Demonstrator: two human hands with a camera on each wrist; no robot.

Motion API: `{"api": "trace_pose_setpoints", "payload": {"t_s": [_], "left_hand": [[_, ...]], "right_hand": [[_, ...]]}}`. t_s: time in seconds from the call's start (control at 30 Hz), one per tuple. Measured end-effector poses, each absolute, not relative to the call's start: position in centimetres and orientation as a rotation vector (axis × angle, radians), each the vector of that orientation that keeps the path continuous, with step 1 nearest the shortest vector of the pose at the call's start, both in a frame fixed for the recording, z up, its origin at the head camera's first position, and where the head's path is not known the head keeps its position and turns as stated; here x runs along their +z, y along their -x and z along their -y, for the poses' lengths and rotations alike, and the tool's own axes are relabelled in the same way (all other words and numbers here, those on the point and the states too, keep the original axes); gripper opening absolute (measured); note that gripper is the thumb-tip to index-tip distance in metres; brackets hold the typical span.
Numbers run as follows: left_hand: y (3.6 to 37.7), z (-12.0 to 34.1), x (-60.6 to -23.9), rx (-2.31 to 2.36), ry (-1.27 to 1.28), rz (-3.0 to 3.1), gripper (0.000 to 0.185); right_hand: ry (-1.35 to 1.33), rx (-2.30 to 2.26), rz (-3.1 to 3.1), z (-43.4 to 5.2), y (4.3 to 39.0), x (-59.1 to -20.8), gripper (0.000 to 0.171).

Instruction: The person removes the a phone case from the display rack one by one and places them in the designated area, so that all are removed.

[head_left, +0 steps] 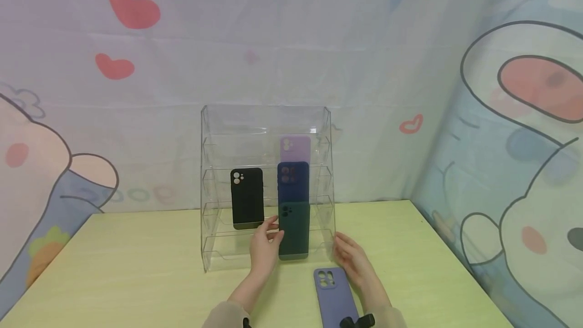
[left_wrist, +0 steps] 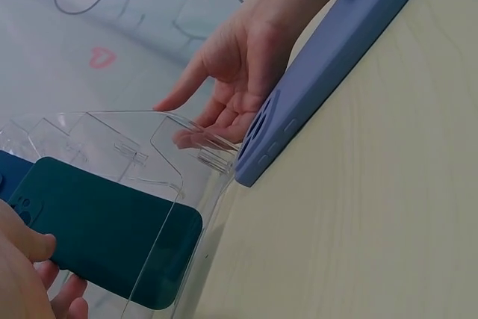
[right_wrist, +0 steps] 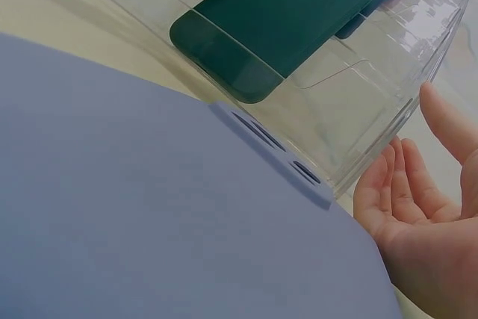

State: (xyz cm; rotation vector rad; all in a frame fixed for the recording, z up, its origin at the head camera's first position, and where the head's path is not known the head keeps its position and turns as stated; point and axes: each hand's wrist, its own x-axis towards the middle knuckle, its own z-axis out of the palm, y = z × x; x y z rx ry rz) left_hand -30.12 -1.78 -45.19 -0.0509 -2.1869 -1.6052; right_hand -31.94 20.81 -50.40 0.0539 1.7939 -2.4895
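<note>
A clear tiered rack (head_left: 268,262) holds several phone cases. My left hand (head_left: 264,249) is at the left edge of the dark green phone case (head_left: 293,232), its thumb overlapping that edge and the fingertips beside it. Above the green one are a dark blue case (head_left: 293,181) and a lilac case (head_left: 296,148). A black case (head_left: 247,196) stands left of them. At the rack's right side is my right hand (head_left: 355,262), its fingers extended and fingertips right at the clear panel. A periwinkle phone case (head_left: 334,292) lies in front of the right wrist.
The rack stands on a pale yellow wood-grain table (head_left: 136,267). Behind it hangs a printed curtain (head_left: 255,24) with hearts and cartoon figures, and the cloth continues along the right side. A black strap piece (head_left: 357,322) on the right wrist overlaps the periwinkle case.
</note>
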Motion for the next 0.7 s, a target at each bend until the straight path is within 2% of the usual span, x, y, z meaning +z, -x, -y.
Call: {"api": "trace_pose_setpoints", "payload": {"t_s": [0.3,0.7], "left_hand": [[30.06,1.13,-45.49,-1.538,0.052,2.220,0.038],[30.06,0.99,-45.56,-1.650,0.007,2.145,0.023]], "right_hand": [[-0.048,-2.485,-1.809,-20.83,31.80,-50.43,0.051],[-0.064,-2.469,-1.844,-20.84,31.86,-50.48,0.050]]}}
